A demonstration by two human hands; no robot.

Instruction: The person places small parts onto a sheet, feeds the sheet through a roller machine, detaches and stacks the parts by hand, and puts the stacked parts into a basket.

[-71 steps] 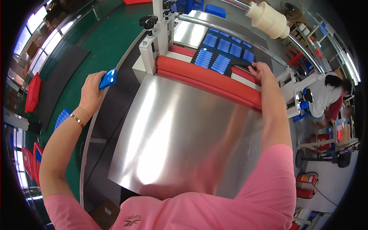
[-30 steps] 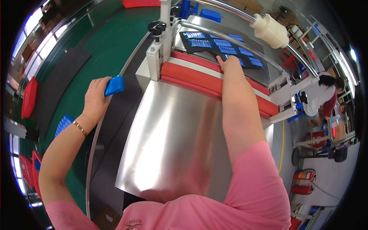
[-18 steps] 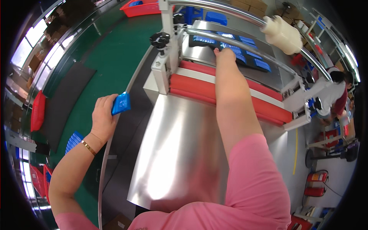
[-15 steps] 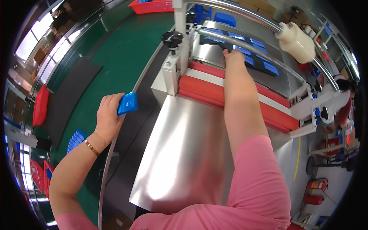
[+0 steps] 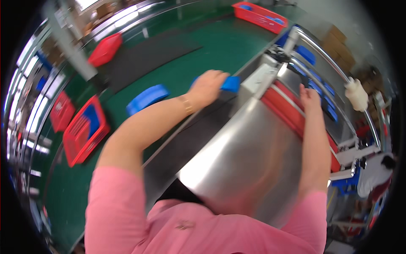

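My left hand (image 5: 208, 88) is closed around a small shiny blue packet (image 5: 230, 84), whose end sticks out past the fingers. It hovers over the edge of the green tabletop, left of the roller machine. On that tabletop, nearer my left forearm, lies a row of blue packets (image 5: 148, 99) pressed together. My right hand (image 5: 311, 97) reaches over the red roller (image 5: 281, 108), thumb apart from the fingers, and I see nothing in it. Just beyond it, several blue packets (image 5: 329, 109) rest on a dark tray, partly hidden by the machine's metal bar.
A bare metal plate (image 5: 237, 148) slopes toward me before the rollers. Red baskets (image 5: 86, 131) stand left, with another red bin (image 5: 260, 17) at the far end. A dark mat (image 5: 156, 57) lies on the green tabletop. Someone in a light top (image 5: 376, 171) is at right.
My view has swung left, so the machine appears further right and the red baskets show more fully. My left hand still holds the blue packet. My right hand has drawn back slightly from the packets.
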